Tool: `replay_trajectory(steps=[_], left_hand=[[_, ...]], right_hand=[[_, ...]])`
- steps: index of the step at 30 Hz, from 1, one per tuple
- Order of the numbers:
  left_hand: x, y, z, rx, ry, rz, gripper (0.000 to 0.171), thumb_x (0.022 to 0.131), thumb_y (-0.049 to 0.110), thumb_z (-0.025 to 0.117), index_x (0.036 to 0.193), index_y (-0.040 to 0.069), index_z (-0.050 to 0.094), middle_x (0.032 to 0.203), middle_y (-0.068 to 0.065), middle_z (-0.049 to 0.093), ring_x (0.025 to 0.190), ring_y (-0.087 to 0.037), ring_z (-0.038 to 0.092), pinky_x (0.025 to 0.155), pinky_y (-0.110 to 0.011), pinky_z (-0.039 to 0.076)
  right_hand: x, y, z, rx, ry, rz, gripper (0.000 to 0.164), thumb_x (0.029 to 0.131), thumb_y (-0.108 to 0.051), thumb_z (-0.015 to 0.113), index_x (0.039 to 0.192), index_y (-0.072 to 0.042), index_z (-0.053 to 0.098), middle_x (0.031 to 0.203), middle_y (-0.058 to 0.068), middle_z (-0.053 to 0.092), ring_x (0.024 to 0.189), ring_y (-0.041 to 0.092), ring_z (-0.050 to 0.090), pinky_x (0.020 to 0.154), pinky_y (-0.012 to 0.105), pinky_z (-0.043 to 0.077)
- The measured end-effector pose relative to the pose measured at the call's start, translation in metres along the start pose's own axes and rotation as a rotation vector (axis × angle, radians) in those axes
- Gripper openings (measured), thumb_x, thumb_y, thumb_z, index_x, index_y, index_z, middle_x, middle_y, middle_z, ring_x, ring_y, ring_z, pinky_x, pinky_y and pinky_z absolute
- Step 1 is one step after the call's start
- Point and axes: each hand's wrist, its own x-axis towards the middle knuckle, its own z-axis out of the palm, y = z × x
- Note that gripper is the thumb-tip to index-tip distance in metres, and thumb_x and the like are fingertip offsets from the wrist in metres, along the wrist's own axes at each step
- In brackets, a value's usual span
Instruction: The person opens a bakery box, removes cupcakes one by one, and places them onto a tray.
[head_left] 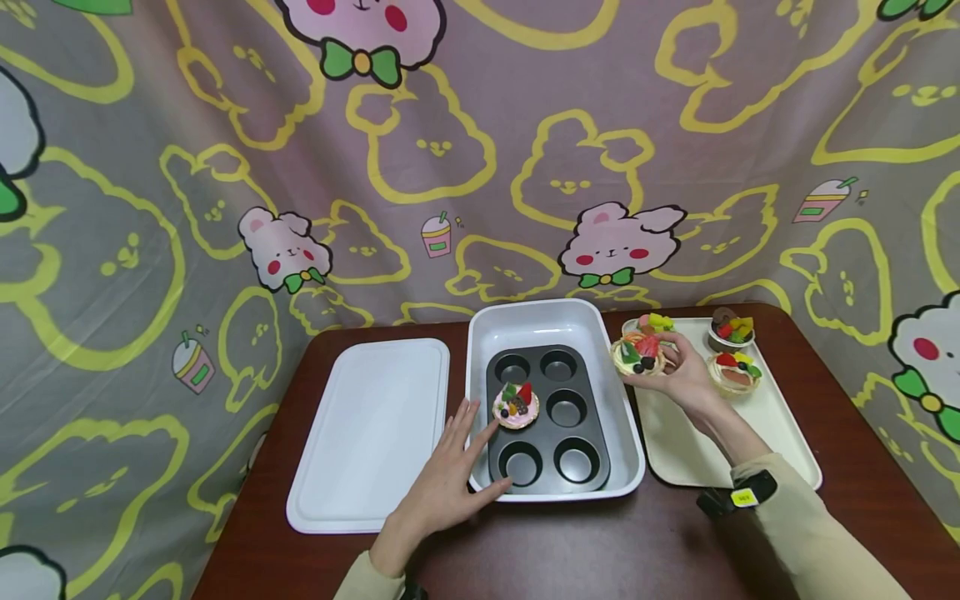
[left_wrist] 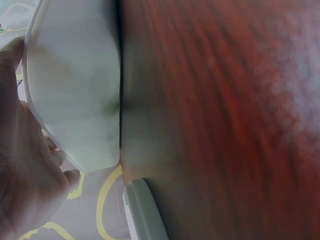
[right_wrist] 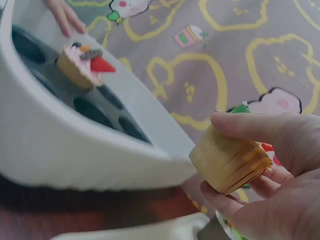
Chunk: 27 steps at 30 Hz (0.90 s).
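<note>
My right hand (head_left: 688, 382) pinches a fruit tart (head_left: 636, 355) by its sides, above the gap between the white bin and the cream tray. Strawberry, dark berries and a green leaf top this tart, and its pleated tan shell (right_wrist: 232, 162) shows in the right wrist view. With fingers spread, my left hand (head_left: 450, 477) lies along the left rim of the white bin (head_left: 630, 450). Inside the bin is a dark muffin tin (head_left: 540, 437). A pink-cream tart (head_left: 515, 407) sits at the tin's middle-left cup, and the other cups hold nothing.
The cream tray (head_left: 720, 454) on the right carries a tart (head_left: 733, 375), a dark-cupped cake (head_left: 730, 331) and another fruit-topped cake (head_left: 654, 323), partly hidden. A flat white lid (head_left: 367, 437) lies left of the bin. Behind the table (head_left: 600, 550) hangs a patterned curtain (head_left: 510, 183).
</note>
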Motion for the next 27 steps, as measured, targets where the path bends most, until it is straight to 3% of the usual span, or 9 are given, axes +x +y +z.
replay_trajectory(steps=[6,12,14,16,18,20,22,24,27], left_hand=[[0.000,0.000,0.000,-0.002,-0.002,0.000,0.091,0.097,0.072,0.065,0.172,0.027,0.039,0.188,-0.009,0.011,0.176,-0.031,0.007,0.139,-0.064,0.020],[0.000,-0.001,0.000,-0.004,-0.007,-0.001,0.091,0.097,0.072,0.065,0.173,0.028,0.038,0.188,-0.008,0.010,0.176,-0.031,0.007,0.139,-0.065,0.020],[0.000,-0.001,0.000,-0.006,-0.006,0.001,0.091,0.098,0.072,0.065,0.173,0.028,0.038,0.188,-0.009,0.011,0.176,-0.032,0.008,0.139,-0.066,0.020],[0.000,-0.001,0.000,-0.006,-0.007,0.001,0.092,0.098,0.071,0.065,0.173,0.028,0.037,0.188,-0.009,0.011,0.176,-0.032,0.007,0.139,-0.066,0.020],[0.000,-0.001,0.000,-0.008,-0.006,0.001,0.092,0.097,0.070,0.066,0.173,0.027,0.038,0.188,-0.009,0.011,0.176,-0.032,0.008,0.138,-0.066,0.020],[0.000,-0.001,0.000,-0.008,-0.007,0.000,0.092,0.097,0.070,0.067,0.173,0.027,0.037,0.188,-0.009,0.011,0.176,-0.032,0.008,0.139,-0.066,0.020],[0.000,0.000,0.000,-0.008,-0.007,-0.001,0.092,0.097,0.069,0.067,0.173,0.027,0.037,0.188,-0.009,0.011,0.176,-0.032,0.008,0.138,-0.066,0.020],[0.000,0.000,-0.001,-0.007,-0.005,-0.001,0.092,0.097,0.069,0.067,0.173,0.026,0.037,0.188,-0.009,0.011,0.175,-0.033,0.008,0.138,-0.066,0.021],[0.001,0.000,-0.001,-0.005,-0.002,0.001,0.092,0.097,0.070,0.066,0.173,0.026,0.038,0.188,-0.010,0.012,0.175,-0.033,0.009,0.138,-0.066,0.021]], right_hand=[[-0.004,0.017,-0.012,-0.009,0.033,-0.020,0.079,0.091,-0.007,0.088,0.152,0.000,0.038,0.164,0.034,0.046,0.099,-0.013,0.058,0.084,0.011,0.053],[-0.004,0.029,-0.018,-0.029,0.041,-0.008,0.082,0.091,-0.007,0.089,0.153,0.002,0.036,0.161,0.034,0.048,0.096,-0.014,0.059,0.083,0.010,0.054],[-0.004,0.033,-0.020,-0.043,0.052,-0.007,0.083,0.090,-0.007,0.090,0.152,0.003,0.036,0.151,0.027,0.059,0.095,-0.014,0.059,0.082,0.010,0.053],[-0.003,0.038,-0.021,-0.056,0.066,-0.012,0.083,0.089,-0.007,0.090,0.152,0.004,0.037,0.134,0.011,0.070,0.094,-0.014,0.060,0.082,0.010,0.053],[-0.003,0.043,-0.021,-0.063,0.081,-0.017,0.083,0.088,-0.006,0.091,0.150,0.005,0.038,0.118,-0.009,0.070,0.093,-0.014,0.061,0.082,0.009,0.052],[-0.002,0.048,-0.022,-0.068,0.097,-0.023,0.083,0.087,-0.004,0.091,0.149,0.007,0.038,0.111,-0.017,0.068,0.092,-0.015,0.061,0.082,0.008,0.052],[0.000,0.053,-0.021,-0.083,0.109,-0.031,0.082,0.087,-0.003,0.091,0.148,0.008,0.038,0.116,-0.008,0.072,0.092,-0.017,0.060,0.083,0.006,0.051],[0.000,0.057,-0.020,-0.104,0.127,-0.039,0.081,0.086,-0.002,0.091,0.148,0.009,0.038,0.126,0.011,0.074,0.092,-0.019,0.058,0.083,0.004,0.050],[0.001,0.062,-0.018,-0.136,0.150,-0.059,0.081,0.086,-0.001,0.090,0.147,0.011,0.038,0.141,0.035,0.066,0.092,-0.022,0.054,0.083,0.002,0.047]])
